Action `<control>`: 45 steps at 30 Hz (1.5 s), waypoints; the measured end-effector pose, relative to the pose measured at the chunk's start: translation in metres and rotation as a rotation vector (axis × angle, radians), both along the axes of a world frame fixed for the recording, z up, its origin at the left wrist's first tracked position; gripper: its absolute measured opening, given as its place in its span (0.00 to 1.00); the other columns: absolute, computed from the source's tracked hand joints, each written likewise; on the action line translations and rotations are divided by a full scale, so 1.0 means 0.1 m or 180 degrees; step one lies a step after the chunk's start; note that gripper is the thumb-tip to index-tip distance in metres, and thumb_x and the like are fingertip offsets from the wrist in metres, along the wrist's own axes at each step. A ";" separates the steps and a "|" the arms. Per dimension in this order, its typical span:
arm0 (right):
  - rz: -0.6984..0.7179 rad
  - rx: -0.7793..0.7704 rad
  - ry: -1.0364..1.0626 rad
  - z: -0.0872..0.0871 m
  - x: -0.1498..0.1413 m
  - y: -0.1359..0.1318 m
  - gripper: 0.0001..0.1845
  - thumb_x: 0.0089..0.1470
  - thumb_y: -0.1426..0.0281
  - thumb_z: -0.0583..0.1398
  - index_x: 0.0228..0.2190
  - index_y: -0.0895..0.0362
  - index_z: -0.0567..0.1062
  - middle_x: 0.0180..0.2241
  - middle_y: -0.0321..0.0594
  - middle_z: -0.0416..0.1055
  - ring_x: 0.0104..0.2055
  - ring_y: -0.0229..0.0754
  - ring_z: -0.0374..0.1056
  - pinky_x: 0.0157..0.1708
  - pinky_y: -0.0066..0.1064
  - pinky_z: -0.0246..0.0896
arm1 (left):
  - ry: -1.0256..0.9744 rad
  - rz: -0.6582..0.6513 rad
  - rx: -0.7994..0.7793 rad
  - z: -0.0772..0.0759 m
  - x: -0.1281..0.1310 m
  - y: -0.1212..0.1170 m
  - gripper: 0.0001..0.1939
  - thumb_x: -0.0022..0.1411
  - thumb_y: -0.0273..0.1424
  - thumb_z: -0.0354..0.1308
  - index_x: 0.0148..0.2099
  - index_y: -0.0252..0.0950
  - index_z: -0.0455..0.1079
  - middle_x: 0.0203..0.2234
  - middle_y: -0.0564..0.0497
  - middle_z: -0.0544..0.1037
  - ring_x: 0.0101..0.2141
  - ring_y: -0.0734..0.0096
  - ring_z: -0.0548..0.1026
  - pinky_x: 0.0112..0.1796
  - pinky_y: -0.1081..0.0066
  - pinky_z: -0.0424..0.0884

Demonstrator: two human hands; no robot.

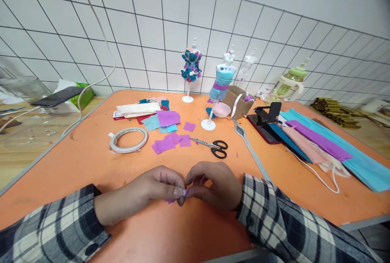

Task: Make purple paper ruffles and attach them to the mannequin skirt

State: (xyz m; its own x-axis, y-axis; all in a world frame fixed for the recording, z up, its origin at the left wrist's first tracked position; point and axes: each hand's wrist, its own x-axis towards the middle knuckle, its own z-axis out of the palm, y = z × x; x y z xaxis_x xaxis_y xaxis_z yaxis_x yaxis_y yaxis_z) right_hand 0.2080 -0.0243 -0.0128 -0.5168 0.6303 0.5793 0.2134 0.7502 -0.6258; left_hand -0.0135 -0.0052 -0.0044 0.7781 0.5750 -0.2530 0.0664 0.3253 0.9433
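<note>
Between my fingertips, low over the near part of the orange table (85, 165), is a small crumpled bit of purple paper (185, 192). My left hand (158, 183) pinches it between thumb and fingers. From the other side my right hand (215, 183) closes thumb and fingertip on its edge; the fingers hide most of the bit. Black-handled scissors (213, 145) lie just beyond my hands with the blades slightly apart. To their left are several cut purple paper squares (164, 145). Farther left a roll of white tape (114, 143) lies flat.
At the back stand small white mannequins, one with blue-and-purple ruffles (191, 66), another wrapped in light blue (219, 84). Near them are a pink bowl (222, 110) and a cardboard box (240, 108). A phone (258, 129) and folded coloured paper strips (319, 137) lie right.
</note>
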 end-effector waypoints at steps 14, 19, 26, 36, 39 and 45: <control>0.0033 0.0440 -0.0179 0.05 0.03 0.05 0.08 0.65 0.69 0.57 0.36 0.56 0.75 0.30 0.39 0.78 0.32 0.37 0.73 0.33 0.26 0.66 | -0.0002 0.0641 -0.0392 0.01 0.06 -0.03 0.23 0.60 0.49 0.62 0.34 0.32 0.81 0.29 0.45 0.81 0.31 0.64 0.76 0.36 0.68 0.73; -0.0452 0.0149 -0.0387 0.06 0.07 0.09 0.10 0.65 0.68 0.57 0.34 0.56 0.77 0.30 0.39 0.77 0.31 0.38 0.71 0.33 0.28 0.63 | 0.0466 0.0776 0.0848 0.08 0.05 0.03 0.23 0.60 0.52 0.61 0.30 0.36 0.78 0.26 0.50 0.79 0.30 0.67 0.73 0.37 0.70 0.71; -0.0633 0.0131 -0.0618 0.01 0.10 0.15 0.12 0.65 0.68 0.56 0.35 0.56 0.79 0.31 0.39 0.78 0.32 0.39 0.72 0.34 0.29 0.62 | 0.0799 0.0626 0.1497 0.11 0.01 0.11 0.17 0.64 0.44 0.57 0.34 0.37 0.78 0.31 0.50 0.82 0.35 0.64 0.76 0.41 0.69 0.70; -0.0605 0.0063 -0.0843 -0.02 0.08 0.11 0.18 0.68 0.68 0.49 0.50 0.57 0.75 0.38 0.44 0.80 0.30 0.38 0.72 0.36 0.30 0.65 | 0.0560 0.0608 0.1213 0.10 0.05 0.08 0.14 0.61 0.41 0.61 0.28 0.37 0.76 0.28 0.52 0.79 0.34 0.67 0.75 0.43 0.69 0.70; -0.0748 -0.0516 -0.0496 -0.01 0.07 0.13 0.20 0.65 0.68 0.53 0.57 0.56 0.69 0.42 0.43 0.78 0.27 0.35 0.69 0.37 0.31 0.67 | 0.0517 0.0736 0.1070 0.08 0.05 0.07 0.11 0.59 0.40 0.64 0.32 0.38 0.78 0.30 0.52 0.81 0.35 0.66 0.76 0.44 0.68 0.71; -0.0347 -0.2896 0.0028 0.00 -0.04 0.10 0.13 0.55 0.60 0.64 0.36 0.57 0.74 0.23 0.31 0.68 0.22 0.33 0.65 0.21 0.24 0.63 | 0.0502 0.1288 0.1104 0.04 0.07 0.07 0.11 0.55 0.40 0.68 0.37 0.39 0.78 0.35 0.51 0.83 0.38 0.64 0.77 0.45 0.66 0.73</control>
State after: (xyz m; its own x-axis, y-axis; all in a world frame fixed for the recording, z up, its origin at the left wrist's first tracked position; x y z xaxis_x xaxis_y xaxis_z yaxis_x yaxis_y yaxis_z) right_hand 0.2037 -0.0143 -0.0125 -0.4256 0.8905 -0.1607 0.2465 -0.0568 -0.9675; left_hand -0.0068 0.0013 -0.0006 0.4459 0.8904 -0.0911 0.1496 0.0263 0.9884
